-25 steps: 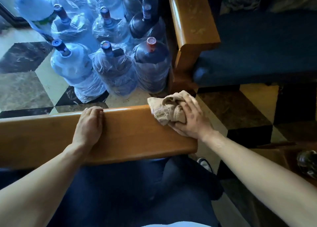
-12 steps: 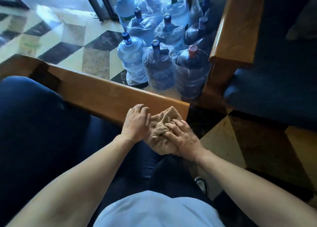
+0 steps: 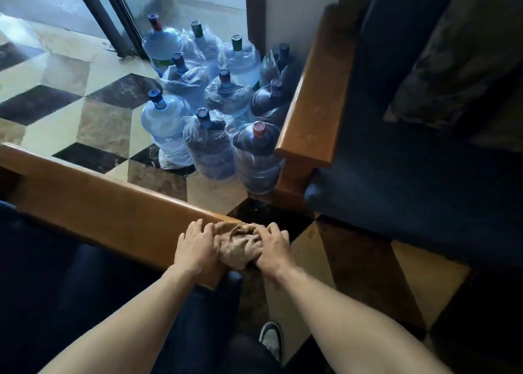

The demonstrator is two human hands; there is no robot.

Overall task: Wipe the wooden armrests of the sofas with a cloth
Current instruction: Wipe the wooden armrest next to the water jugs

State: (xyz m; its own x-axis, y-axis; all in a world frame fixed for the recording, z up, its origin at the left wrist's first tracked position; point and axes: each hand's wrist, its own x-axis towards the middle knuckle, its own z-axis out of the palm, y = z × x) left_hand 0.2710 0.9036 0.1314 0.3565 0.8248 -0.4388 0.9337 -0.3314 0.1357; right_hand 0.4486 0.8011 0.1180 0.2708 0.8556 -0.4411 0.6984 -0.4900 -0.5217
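A crumpled beige cloth (image 3: 240, 245) lies bunched over the front end of the near wooden armrest (image 3: 99, 204). My right hand (image 3: 272, 250) grips the cloth from the right. My left hand (image 3: 195, 249) presses flat on the armrest end, its fingers touching the cloth's left side. A second wooden armrest (image 3: 319, 90) belongs to the dark blue sofa (image 3: 410, 161) at the upper right, apart from both hands.
Several large water jugs (image 3: 209, 113), some wrapped in plastic, stand on the tiled floor (image 3: 85, 119) between the two armrests. A grey cushion (image 3: 452, 62) lies on the far sofa. My shoe (image 3: 271, 339) shows below the cloth. A glass door frame (image 3: 113, 19) stands behind.
My left hand slid along the armrest to its front end beside the cloth. The cloth moved from the armrest's top onto its end. The view swung left and pulled back.
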